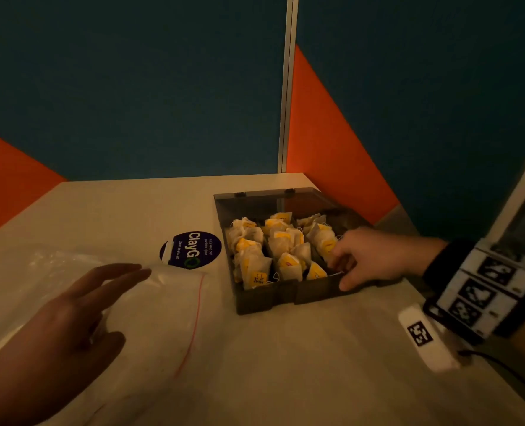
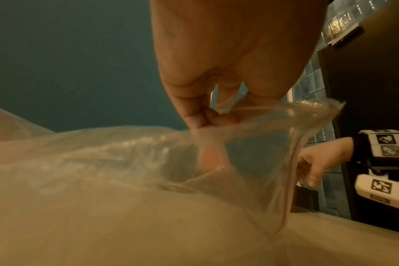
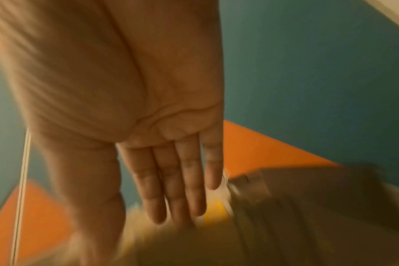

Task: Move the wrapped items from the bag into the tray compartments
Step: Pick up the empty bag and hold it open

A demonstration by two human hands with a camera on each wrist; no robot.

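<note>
A dark grey compartment tray point(image 1: 285, 295) with its lid up stands at the back right of the table, filled with several wrapped tea bags point(image 1: 255, 269) with yellow tags. My right hand point(image 1: 344, 265) reaches into the front right compartment; the thumb lies on the tray's front wall. In the blurred right wrist view its fingers point(image 3: 178, 198) are straight and together over the tea bags point(image 3: 214, 210), holding nothing. A clear zip bag point(image 1: 169, 302) lies flat at the left and looks empty. My left hand point(image 1: 101, 290) is on it, and its fingertips point(image 2: 207, 117) pinch the bag's upper film point(image 2: 262, 144) and lift it.
A round purple sticker point(image 1: 190, 249) lies on the table between bag and tray. A white tagged block point(image 1: 427, 339) with a cable sits by my right wrist near the table's right edge. Teal and orange partition walls close off the back and right.
</note>
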